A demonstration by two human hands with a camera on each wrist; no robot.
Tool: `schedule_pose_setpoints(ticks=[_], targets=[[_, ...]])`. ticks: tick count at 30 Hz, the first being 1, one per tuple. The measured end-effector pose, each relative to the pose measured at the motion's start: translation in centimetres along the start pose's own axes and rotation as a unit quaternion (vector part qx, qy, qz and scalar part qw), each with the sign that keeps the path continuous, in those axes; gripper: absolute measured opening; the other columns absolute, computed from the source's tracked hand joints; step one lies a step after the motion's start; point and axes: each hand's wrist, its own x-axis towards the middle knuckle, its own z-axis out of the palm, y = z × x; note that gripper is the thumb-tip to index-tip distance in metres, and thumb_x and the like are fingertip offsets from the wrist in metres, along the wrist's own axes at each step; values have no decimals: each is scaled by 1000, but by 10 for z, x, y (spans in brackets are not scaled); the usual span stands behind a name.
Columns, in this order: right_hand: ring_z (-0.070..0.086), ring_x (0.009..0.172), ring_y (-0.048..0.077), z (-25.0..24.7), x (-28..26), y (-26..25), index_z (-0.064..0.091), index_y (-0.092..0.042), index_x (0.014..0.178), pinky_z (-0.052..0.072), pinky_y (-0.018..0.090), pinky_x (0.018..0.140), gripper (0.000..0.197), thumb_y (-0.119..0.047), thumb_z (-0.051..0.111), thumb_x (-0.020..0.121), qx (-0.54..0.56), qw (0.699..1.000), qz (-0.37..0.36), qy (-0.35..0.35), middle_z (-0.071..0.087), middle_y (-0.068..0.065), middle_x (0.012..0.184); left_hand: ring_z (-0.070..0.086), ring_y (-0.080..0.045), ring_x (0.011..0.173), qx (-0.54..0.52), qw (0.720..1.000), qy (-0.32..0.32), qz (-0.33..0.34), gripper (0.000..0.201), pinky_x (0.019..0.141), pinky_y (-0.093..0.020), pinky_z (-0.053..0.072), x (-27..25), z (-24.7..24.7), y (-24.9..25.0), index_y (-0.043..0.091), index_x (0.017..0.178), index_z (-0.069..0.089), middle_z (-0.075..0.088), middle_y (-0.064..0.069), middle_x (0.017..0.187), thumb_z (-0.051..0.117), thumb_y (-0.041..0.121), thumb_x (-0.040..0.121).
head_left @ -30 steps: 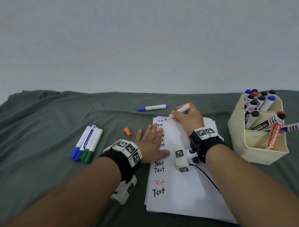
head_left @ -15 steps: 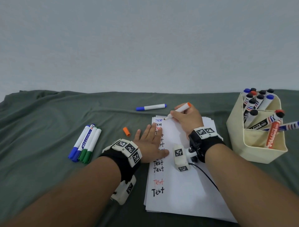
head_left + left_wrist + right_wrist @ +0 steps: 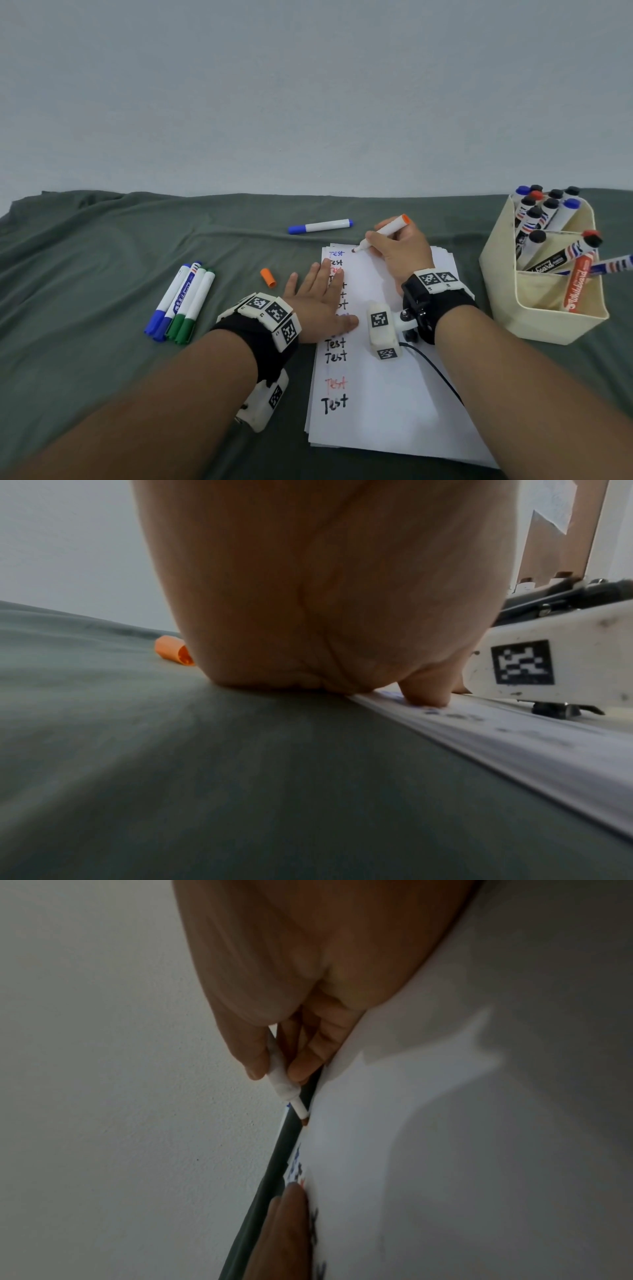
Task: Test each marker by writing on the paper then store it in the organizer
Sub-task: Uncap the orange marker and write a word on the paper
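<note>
My right hand [image 3: 387,246] grips an uncapped orange-ended white marker [image 3: 390,229] in a writing hold, its tip touching the top of the paper stack [image 3: 387,394] beside the column of "Test" words. The right wrist view shows thumb and fingers pinching the marker [image 3: 279,1069] with its nib at the paper's edge. My left hand [image 3: 318,298] lies flat, fingers straight, pressing the paper's left edge. The marker's orange cap [image 3: 268,277] lies on the cloth left of that hand, also seen as the orange cap [image 3: 173,653] in the left wrist view. The cream organizer [image 3: 544,322] stands at right.
Several blue and green capped markers [image 3: 181,303] lie together on the green cloth [image 3: 85,342] at left. One blue-capped marker [image 3: 320,226] lies beyond the paper. The organizer holds several markers, some leaning out to the right. A pale wall rises behind the table.
The marker's nib has shifted slightly up and left toward the top of the paper. The left hand has stayed flat on the sheet.
</note>
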Motion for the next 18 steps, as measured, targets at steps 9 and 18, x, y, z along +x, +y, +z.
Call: schedule_pose_setpoints(ticks=[9, 18], targets=[[67, 69, 16, -4, -1, -1, 65, -34, 77, 60, 51, 78, 16, -36, 75, 66, -4, 1000, 7, 6, 72, -4, 75, -31, -15, 145, 2, 1000, -2, -3, 90, 118, -51, -13, 0, 0, 0, 22, 153, -21, -35, 1, 157, 32, 66, 94], [63, 64, 12, -5, -5, -5, 62, -37, 73, 59, 49, 76, 13, -30, 73, 67, 4, 1000, 9, 7, 67, -11, 67, -30, -16, 145, 3, 1000, -5, -5, 89, 118, -52, -12, -3, -2, 2, 22, 153, -21, -34, 0, 157, 31, 64, 95]])
